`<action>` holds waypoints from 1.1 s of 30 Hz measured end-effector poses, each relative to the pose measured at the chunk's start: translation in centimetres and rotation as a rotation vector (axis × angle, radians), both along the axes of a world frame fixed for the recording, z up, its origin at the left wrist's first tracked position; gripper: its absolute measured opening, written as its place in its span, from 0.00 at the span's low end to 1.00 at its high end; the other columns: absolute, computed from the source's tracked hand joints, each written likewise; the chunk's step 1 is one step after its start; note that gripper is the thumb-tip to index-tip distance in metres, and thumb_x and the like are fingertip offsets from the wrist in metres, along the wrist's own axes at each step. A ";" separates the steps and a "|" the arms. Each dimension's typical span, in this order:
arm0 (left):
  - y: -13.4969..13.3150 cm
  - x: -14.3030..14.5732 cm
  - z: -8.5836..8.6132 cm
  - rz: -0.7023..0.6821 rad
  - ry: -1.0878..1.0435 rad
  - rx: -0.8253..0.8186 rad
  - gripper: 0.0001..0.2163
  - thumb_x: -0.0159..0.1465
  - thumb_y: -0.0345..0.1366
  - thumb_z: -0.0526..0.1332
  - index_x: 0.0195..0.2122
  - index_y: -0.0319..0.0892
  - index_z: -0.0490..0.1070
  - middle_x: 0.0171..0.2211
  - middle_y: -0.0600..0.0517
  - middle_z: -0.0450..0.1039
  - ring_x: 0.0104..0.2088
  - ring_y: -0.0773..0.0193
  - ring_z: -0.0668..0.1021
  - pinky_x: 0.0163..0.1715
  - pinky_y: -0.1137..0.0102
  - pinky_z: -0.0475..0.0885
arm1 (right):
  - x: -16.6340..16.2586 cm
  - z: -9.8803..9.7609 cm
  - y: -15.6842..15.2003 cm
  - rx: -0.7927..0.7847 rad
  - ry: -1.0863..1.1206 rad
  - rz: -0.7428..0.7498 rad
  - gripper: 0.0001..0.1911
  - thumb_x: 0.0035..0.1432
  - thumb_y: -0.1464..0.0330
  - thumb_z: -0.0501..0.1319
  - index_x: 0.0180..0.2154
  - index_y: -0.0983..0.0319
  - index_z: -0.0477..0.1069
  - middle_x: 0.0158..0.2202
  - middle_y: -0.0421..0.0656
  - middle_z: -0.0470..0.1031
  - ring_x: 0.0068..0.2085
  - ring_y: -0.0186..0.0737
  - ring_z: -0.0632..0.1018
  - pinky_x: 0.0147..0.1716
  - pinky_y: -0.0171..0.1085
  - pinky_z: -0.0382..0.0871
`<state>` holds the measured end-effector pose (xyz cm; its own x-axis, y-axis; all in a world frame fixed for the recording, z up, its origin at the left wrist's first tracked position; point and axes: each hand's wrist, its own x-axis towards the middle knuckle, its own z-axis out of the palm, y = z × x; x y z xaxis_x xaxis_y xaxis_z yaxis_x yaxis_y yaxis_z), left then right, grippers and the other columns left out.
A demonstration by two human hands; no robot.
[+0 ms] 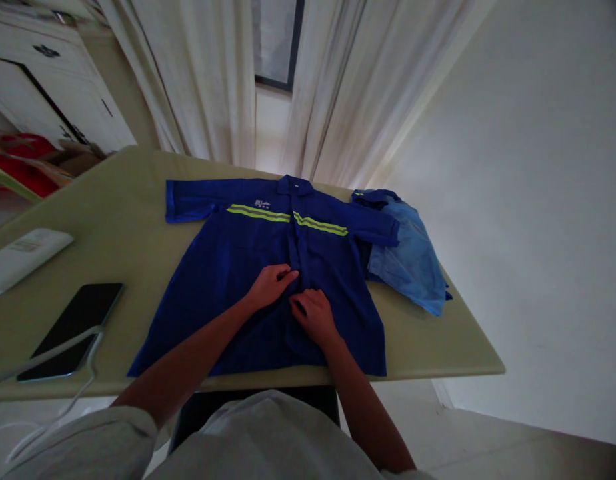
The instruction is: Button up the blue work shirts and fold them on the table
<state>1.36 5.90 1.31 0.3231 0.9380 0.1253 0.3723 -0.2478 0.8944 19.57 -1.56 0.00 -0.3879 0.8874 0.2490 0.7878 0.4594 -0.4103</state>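
A dark blue work shirt with yellow-green reflective stripes across the chest lies flat and face up on a pale green table. My left hand rests on the shirt's front placket near the middle, fingers pinched together on the fabric. My right hand sits just beside it on the placket, fingers curled on the cloth. Both hands meet at the shirt's button line.
A lighter blue garment lies bunched at the shirt's right side near the table edge. A black phone with a white cable and a white flat box lie at the left. Curtains hang behind; a white cabinet stands at the back left.
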 end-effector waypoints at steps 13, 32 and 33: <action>-0.2 -0.7 0.0 -0.136 0.128 0.034 0.21 0.68 0.48 0.59 0.22 0.42 0.61 0.19 0.58 0.61 0.23 0.68 0.65 0.26 0.70 0.55 | -0.1 -0.4 0.1 0.146 0.068 0.049 0.09 0.72 0.68 0.60 0.39 0.60 0.78 0.32 0.43 0.76 0.34 0.41 0.74 0.39 0.41 0.64; -1.6 0.2 -1.4 -0.435 0.361 0.386 0.32 0.69 0.59 0.60 0.63 0.39 0.71 0.65 0.36 0.70 0.68 0.43 0.68 0.72 0.44 0.54 | 1.0 0.1 1.1 -0.044 0.798 -0.431 0.06 0.61 0.64 0.61 0.39 0.59 0.72 0.28 0.36 0.68 0.30 0.38 0.71 0.33 0.37 0.66; -2.0 0.4 -1.3 -0.439 0.422 0.426 0.32 0.70 0.60 0.58 0.63 0.38 0.71 0.66 0.35 0.69 0.69 0.42 0.67 0.72 0.43 0.51 | 1.0 0.2 1.2 -0.049 0.826 -0.441 0.07 0.63 0.63 0.61 0.40 0.59 0.72 0.29 0.37 0.69 0.31 0.38 0.71 0.34 0.37 0.67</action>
<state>1.74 3.92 0.01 0.7586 0.6089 0.2316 0.4497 -0.7467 0.4902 20.62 -0.38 0.20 0.2691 0.9289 0.2544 0.3367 0.1567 -0.9285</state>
